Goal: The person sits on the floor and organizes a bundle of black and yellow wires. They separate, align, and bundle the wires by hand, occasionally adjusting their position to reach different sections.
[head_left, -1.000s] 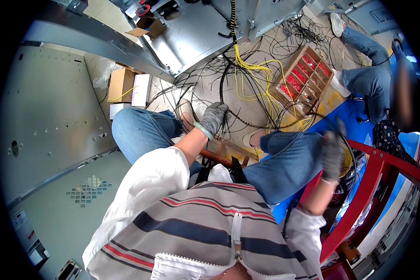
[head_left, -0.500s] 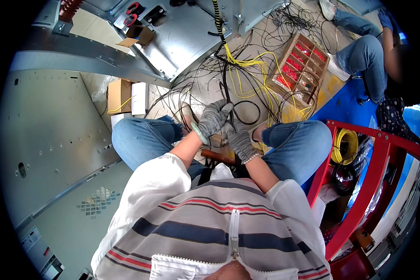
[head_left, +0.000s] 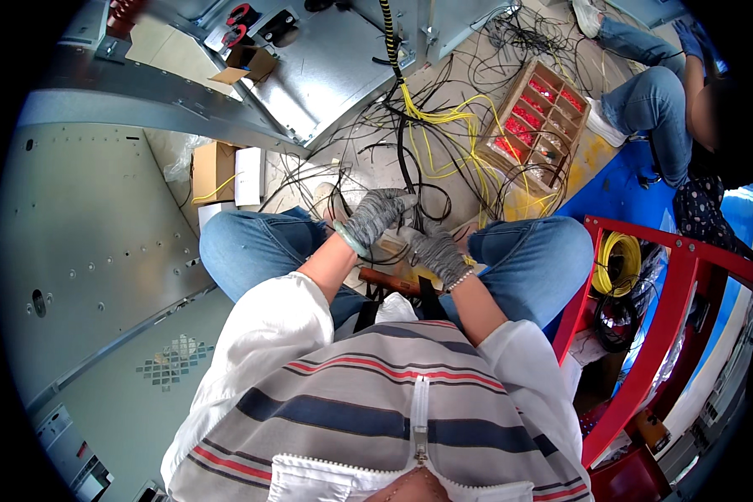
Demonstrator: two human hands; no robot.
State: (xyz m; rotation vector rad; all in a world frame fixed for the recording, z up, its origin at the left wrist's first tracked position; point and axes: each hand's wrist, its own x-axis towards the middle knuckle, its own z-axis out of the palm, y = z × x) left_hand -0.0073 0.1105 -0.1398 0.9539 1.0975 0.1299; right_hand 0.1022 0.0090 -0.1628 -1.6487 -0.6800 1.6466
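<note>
My left hand [head_left: 378, 216], in a grey knit glove with a pale green bangle at the wrist, is closed round a black cable bundle [head_left: 405, 159] between my knees. Just below and to its right, my right hand [head_left: 437, 253], gloved the same way with a beaded bracelet, has its fingers curled on the lower part of those black cables. The exact grip is partly hidden by the gloves. A black cable loop [head_left: 448, 203] curves out beside the bundle. Farther up, yellow wires [head_left: 427, 110] fan out from a black-and-yellow wrapped harness [head_left: 388, 33].
A wooden compartment box [head_left: 514, 99] of small red parts lies at the far right, near another seated person [head_left: 657, 100]. Loose black wires cover the floor. A red metal frame [head_left: 678, 276] stands right, a metal panel [head_left: 100, 243] left, and a cardboard box [head_left: 215, 170] beyond my left knee.
My hands have shifted slightly, the right one down and to the right, the left a little down. The black loop by the bundle has changed shape and drawn closer in.
</note>
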